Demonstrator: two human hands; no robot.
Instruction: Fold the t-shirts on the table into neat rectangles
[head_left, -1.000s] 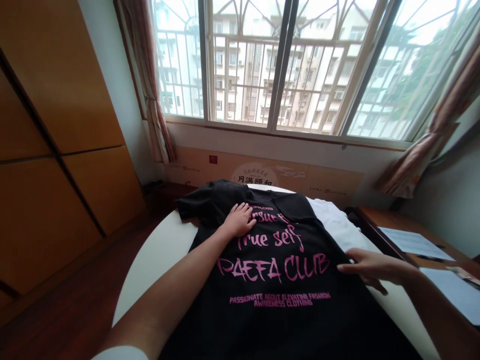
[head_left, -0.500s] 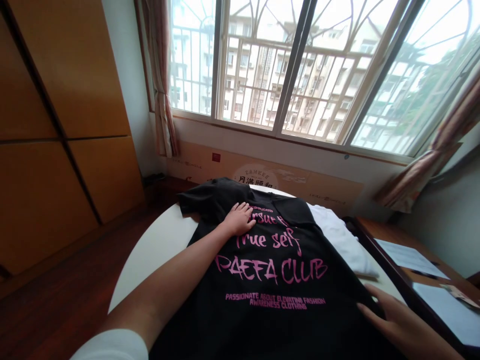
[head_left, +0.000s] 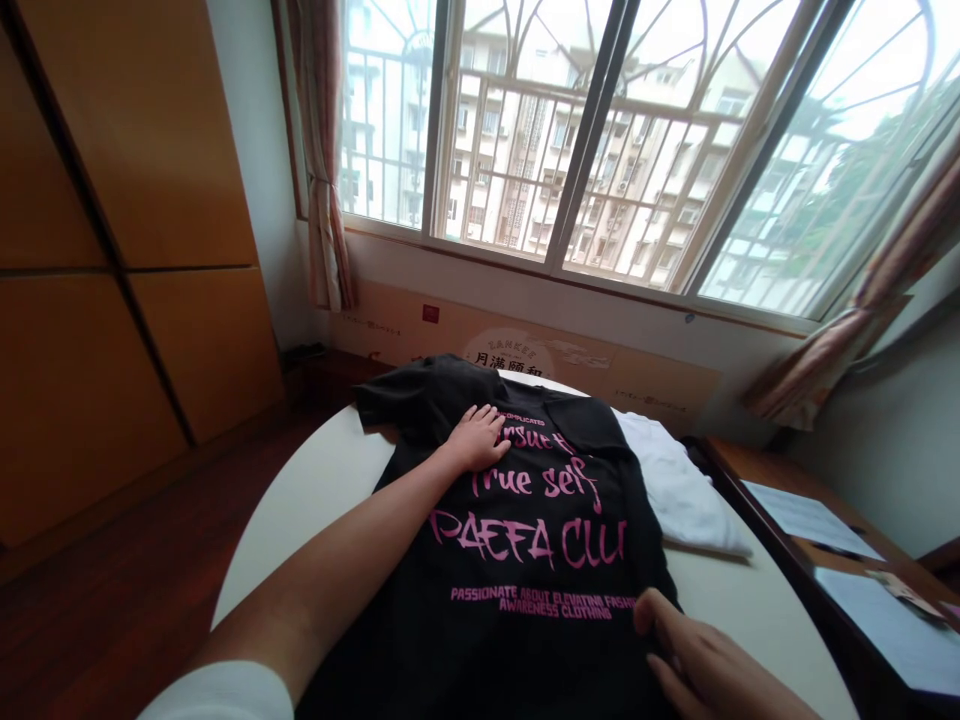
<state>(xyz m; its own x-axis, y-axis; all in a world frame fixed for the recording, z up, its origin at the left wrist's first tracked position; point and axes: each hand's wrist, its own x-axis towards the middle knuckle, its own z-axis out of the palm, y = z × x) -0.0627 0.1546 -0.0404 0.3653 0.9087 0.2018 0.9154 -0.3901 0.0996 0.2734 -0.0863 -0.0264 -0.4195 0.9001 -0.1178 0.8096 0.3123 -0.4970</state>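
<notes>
A black T-shirt [head_left: 525, 560] with pink lettering lies spread on a round white table [head_left: 292, 510]. My left hand [head_left: 478, 438] rests flat on the shirt's upper part, fingers stretched out over the print. At the right edge, my right hand [head_left: 694, 645] is closed on the T-shirt's side, which is folded inward and covers the ends of some printed words. The right sleeve also lies turned in over the chest, while the left sleeve stretches out to the table's far left edge. White folded clothing [head_left: 675, 485] lies beside the shirt on the right.
A brown wooden desk [head_left: 772, 460] with papers [head_left: 806, 515] stands close to the table's right. Behind the table are a printed cardboard panel [head_left: 585, 370] and a barred window [head_left: 555, 150]. Wooden cabinets [head_left: 150, 150] line the left side.
My right hand has moved left, carrying the T-shirt's right side inward over part of the lettering. More tabletop shows on the right. My left hand has stayed in place.
</notes>
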